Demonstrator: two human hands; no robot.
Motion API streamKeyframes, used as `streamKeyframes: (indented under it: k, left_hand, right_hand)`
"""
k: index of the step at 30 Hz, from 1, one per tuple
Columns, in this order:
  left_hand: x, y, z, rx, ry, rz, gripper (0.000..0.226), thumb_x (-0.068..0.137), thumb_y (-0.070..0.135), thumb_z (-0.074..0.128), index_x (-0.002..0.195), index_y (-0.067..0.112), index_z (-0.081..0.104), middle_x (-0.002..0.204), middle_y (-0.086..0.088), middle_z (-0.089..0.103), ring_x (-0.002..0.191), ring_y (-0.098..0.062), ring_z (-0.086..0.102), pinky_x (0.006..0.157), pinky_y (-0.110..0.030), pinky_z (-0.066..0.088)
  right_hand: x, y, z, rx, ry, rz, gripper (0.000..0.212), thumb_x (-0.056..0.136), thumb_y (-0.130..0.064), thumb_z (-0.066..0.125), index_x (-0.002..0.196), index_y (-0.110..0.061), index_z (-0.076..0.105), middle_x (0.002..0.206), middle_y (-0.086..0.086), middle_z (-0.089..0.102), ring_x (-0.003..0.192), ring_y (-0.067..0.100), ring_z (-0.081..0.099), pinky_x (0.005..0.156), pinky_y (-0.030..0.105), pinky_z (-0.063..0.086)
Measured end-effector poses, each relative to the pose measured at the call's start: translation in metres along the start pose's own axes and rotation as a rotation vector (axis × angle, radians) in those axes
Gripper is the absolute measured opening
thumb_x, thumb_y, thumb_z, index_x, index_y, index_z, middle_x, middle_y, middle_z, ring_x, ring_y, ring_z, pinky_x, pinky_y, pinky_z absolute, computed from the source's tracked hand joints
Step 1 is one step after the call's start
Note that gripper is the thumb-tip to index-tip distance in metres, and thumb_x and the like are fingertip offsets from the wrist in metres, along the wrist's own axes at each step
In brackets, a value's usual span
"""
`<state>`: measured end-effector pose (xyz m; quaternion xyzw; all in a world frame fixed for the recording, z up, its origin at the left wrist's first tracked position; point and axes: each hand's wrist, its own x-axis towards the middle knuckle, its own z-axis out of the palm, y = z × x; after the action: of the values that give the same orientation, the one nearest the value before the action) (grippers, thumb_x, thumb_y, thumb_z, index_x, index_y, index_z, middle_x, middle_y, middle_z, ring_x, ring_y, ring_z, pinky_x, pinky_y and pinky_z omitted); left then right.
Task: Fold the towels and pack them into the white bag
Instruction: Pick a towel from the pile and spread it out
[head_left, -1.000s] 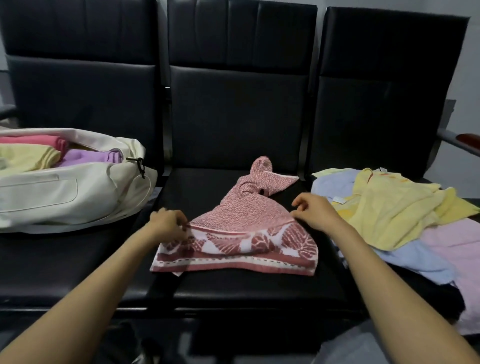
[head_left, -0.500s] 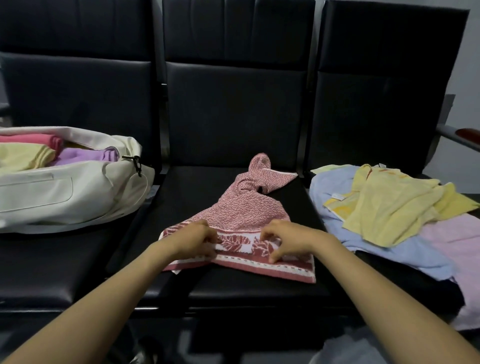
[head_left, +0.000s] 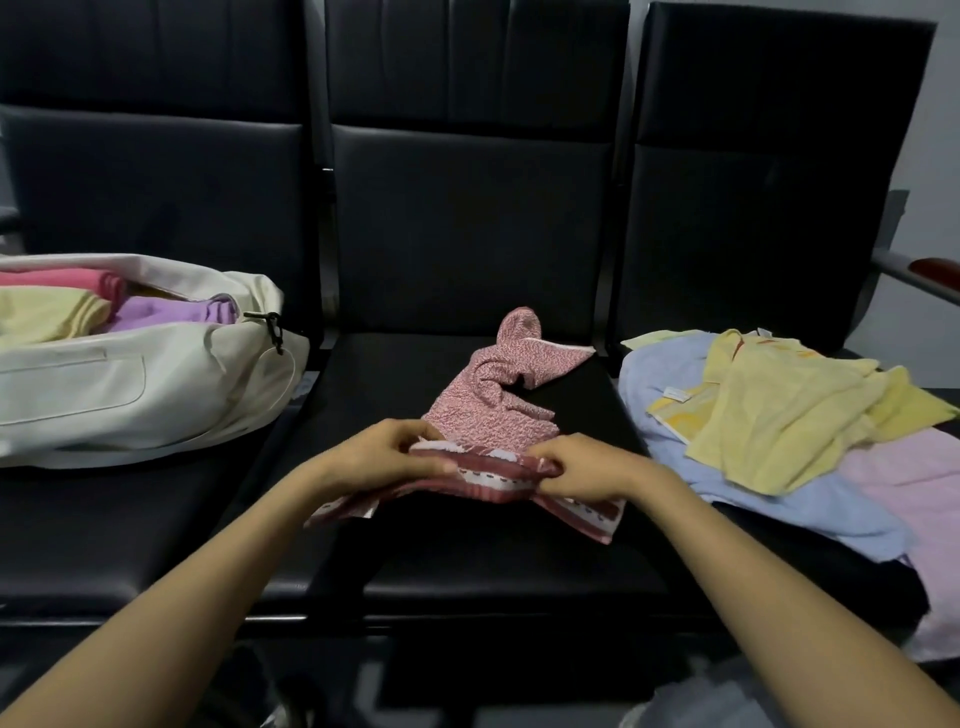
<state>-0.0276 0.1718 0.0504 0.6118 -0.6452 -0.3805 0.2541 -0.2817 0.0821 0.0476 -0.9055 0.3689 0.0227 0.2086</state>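
At the centre of the frame, on the middle black seat (head_left: 467, 561), lies the red patterned towel (head_left: 498, 400) — its bordered near edge is lifted off the cushion. The left hand (head_left: 379, 454) curls its fingers round that hem, and the right hand (head_left: 587, 470) pinches it just beside, with the towel's far end crumpled toward the seat back. At middle left the white bag (head_left: 130, 384) lies open, with folded towels (head_left: 166, 314) inside. At right sits a loose heap — a yellow towel (head_left: 779, 415) over a blue towel (head_left: 769, 499), with a pink towel (head_left: 909, 478) at the frame edge.
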Motion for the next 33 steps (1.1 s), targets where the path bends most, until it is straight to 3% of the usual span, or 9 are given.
streamKeyframes:
  k: [4, 7, 13, 16, 19, 23, 26, 29, 33]
  left_hand:
    - [0.003, -0.008, 0.007, 0.36, -0.185, -0.114, 0.036, 0.069, 0.045, 0.081, 0.097, 0.026, 0.068, 0.094, 0.011, 0.069, 0.09, -0.006, 0.064, 0.083, -0.02, 0.049]
    - [0.01, -0.012, 0.017, 0.53, -0.114, -0.05, 0.03, 0.075, 0.048, 0.075, 0.081, 0.021, 0.064, 0.085, 0.005, 0.062, 0.082, -0.012, 0.058, 0.072, -0.024, 0.046]
    - [0.02, -0.019, 0.026, 0.727, -0.058, 0.019, 0.042, 0.086, 0.058, 0.057, 0.101, 0.019, 0.054, 0.11, 0.001, 0.051, 0.099, -0.018, 0.053, 0.084, -0.034, 0.044]
    - [0.022, -0.013, 0.025, 0.813, 0.024, -0.006, 0.056, 0.085, 0.065, 0.052, 0.117, 0.019, 0.053, 0.116, -0.002, 0.06, 0.105, -0.023, 0.058, 0.085, -0.033, 0.044]
    - [0.022, -0.011, 0.018, 0.644, 0.099, -0.115, 0.055, 0.085, 0.072, 0.04, 0.098, 0.023, 0.06, 0.097, -0.001, 0.067, 0.092, -0.022, 0.062, 0.079, -0.034, 0.046]
    - [0.024, -0.025, 0.008, 0.625, 0.379, -0.254, 0.042, 0.092, 0.054, 0.051, 0.102, 0.015, 0.061, 0.112, -0.009, 0.059, 0.102, -0.028, 0.057, 0.083, -0.037, 0.047]
    - [0.029, -0.037, 0.003, 0.636, 0.277, -0.454, 0.07, 0.078, 0.068, 0.061, 0.108, 0.005, 0.06, 0.12, -0.016, 0.054, 0.116, -0.035, 0.05, 0.092, -0.041, 0.044]
    - [0.036, -0.037, 0.006, 0.551, 0.203, -0.453, 0.05, 0.075, 0.062, 0.068, 0.089, 0.015, 0.067, 0.109, -0.01, 0.064, 0.111, -0.03, 0.055, 0.089, -0.036, 0.045]
    - [0.039, -0.026, 0.01, 0.254, 0.312, -0.338, 0.02, 0.09, 0.031, 0.059, 0.086, 0.012, 0.057, 0.089, -0.005, 0.061, 0.084, -0.021, 0.056, 0.066, -0.03, 0.04]
  right_hand:
    - [-0.01, 0.007, -0.009, 0.064, -0.142, 0.079, 0.031, 0.081, -0.021, 0.068, 0.109, -0.016, 0.057, 0.103, 0.001, 0.059, 0.092, 0.018, 0.057, 0.083, 0.036, 0.046]
    - [-0.009, 0.005, -0.003, 0.013, -0.226, 0.112, 0.049, 0.082, -0.024, 0.067, 0.128, -0.026, 0.051, 0.119, -0.001, 0.059, 0.103, 0.019, 0.058, 0.093, 0.034, 0.048]
    - [-0.008, 0.006, -0.003, -0.069, -0.244, 0.125, 0.076, 0.071, -0.044, 0.08, 0.136, -0.026, 0.044, 0.125, -0.004, 0.053, 0.112, 0.017, 0.053, 0.094, 0.03, 0.044]
    - [-0.003, 0.005, 0.003, -0.156, -0.083, 0.068, 0.048, 0.079, -0.03, 0.07, 0.121, -0.021, 0.048, 0.107, -0.003, 0.048, 0.102, 0.022, 0.053, 0.085, 0.032, 0.044]
    - [-0.003, 0.012, -0.005, -0.149, -0.134, 0.111, 0.017, 0.083, -0.031, 0.065, 0.097, -0.028, 0.057, 0.091, -0.004, 0.053, 0.087, 0.021, 0.055, 0.076, 0.032, 0.044]
    - [-0.005, 0.021, -0.011, 0.102, 0.032, 0.253, 0.046, 0.086, -0.065, 0.053, 0.085, -0.021, 0.068, 0.085, -0.001, 0.065, 0.084, 0.017, 0.061, 0.078, 0.036, 0.049]
    - [0.008, 0.026, -0.005, 0.04, 0.27, 0.379, 0.042, 0.095, -0.051, 0.049, 0.089, -0.013, 0.065, 0.087, 0.004, 0.063, 0.091, 0.024, 0.061, 0.076, 0.035, 0.046]
    - [0.016, 0.028, 0.002, 0.074, 0.087, 0.39, 0.031, 0.089, -0.042, 0.063, 0.101, -0.014, 0.066, 0.094, 0.002, 0.062, 0.092, 0.019, 0.058, 0.079, 0.03, 0.045]
    - [0.023, 0.027, 0.006, 0.348, 0.038, 0.332, 0.018, 0.089, -0.027, 0.065, 0.073, -0.019, 0.062, 0.072, -0.003, 0.06, 0.07, 0.012, 0.054, 0.066, 0.025, 0.041]
